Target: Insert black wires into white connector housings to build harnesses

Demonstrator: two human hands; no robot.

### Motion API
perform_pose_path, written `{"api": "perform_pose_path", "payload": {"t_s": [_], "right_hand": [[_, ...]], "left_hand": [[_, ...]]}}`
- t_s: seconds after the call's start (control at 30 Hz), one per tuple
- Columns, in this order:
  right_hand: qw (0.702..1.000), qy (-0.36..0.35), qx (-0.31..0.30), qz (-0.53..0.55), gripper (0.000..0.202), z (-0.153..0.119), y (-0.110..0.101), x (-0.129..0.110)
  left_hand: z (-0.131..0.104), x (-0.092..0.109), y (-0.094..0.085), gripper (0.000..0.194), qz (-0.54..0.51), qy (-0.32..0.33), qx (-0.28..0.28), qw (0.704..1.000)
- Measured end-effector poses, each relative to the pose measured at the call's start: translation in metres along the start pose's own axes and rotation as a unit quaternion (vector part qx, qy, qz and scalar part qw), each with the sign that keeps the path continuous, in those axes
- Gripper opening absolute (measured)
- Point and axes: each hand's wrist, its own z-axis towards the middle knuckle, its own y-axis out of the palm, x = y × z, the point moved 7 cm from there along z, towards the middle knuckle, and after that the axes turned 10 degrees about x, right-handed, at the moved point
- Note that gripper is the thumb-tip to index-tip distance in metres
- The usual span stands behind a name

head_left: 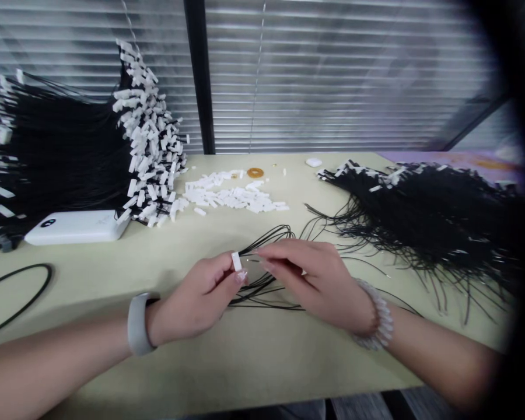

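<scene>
At the far left, a loop of black cable point(49, 277) lies on the pale surface point(245, 364); behind it a tall stack of black cables point(70, 146), with white connectors at both ends, stands before the window blinds point(324, 76); a white power bank point(79, 227) with a dark oval spot lies just in front of that stack; next comes the left hand point(201, 294), a grey band point(139, 324) on its wrist; its grip is clamped on a small white connector point(237, 261), held tilted between thumb and index finger; beyond it a loose spread of white connector housings point(236, 195) lies flat, with an amber ring point(255, 172) near its back edge; looped black wires point(266, 286) fill the gap between the hands, partly hidden by them; the right hand point(319, 280), wearing a beaded bracelet point(378, 318), has its grip together on a thin wire point(254, 261), whose bright tip points at the connector, near but apart from it; behind this hand lies a white rounded piece point(314, 162); at the right, a broad heap of black cables point(441, 216) has white connectors along its back and loose ends trailing forward, with a purple sheet point(503, 160) behind
</scene>
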Motion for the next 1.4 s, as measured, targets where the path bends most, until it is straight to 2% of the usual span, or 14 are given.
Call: {"api": "perform_pose_path", "payload": {"t_s": [0.17, 0.4, 0.8, 0.93, 1.1, 1.23, 1.4], "right_hand": [[0.999, 0.046, 0.009, -0.009, 0.027, -0.003, 0.004, 0.011], [0.998, 0.055, 0.022, -0.025, 0.018, -0.002, 0.005, 0.010], [0.997, 0.067, -0.024, -0.018, 0.021, -0.003, 0.008, 0.011], [0.996, 0.069, -0.043, -0.047, 0.022, -0.002, 0.009, 0.012], [0.996, 0.067, -0.041, -0.042, 0.023, -0.001, 0.008, 0.009], [0.992, 0.115, -0.040, 0.016, 0.023, -0.001, 0.009, 0.010], [0.959, 0.251, -0.047, 0.125, 0.022, -0.005, 0.016, 0.020]], "left_hand": [[-0.001, 0.002, 0.001, 0.024, 0.013, 0.008, -0.009, 1.000], [0.000, 0.005, 0.003, 0.023, 0.041, 0.007, -0.026, 0.999], [0.001, 0.017, 0.004, 0.020, 0.069, 0.045, -0.030, 0.996], [0.001, 0.020, 0.005, 0.019, 0.087, 0.064, -0.034, 0.994], [0.000, 0.018, 0.006, 0.021, 0.129, 0.072, -0.033, 0.989], [-0.002, 0.016, 0.007, 0.021, 0.169, 0.067, -0.029, 0.983], [-0.005, 0.017, 0.009, 0.022, 0.218, 0.076, -0.027, 0.973]]}}
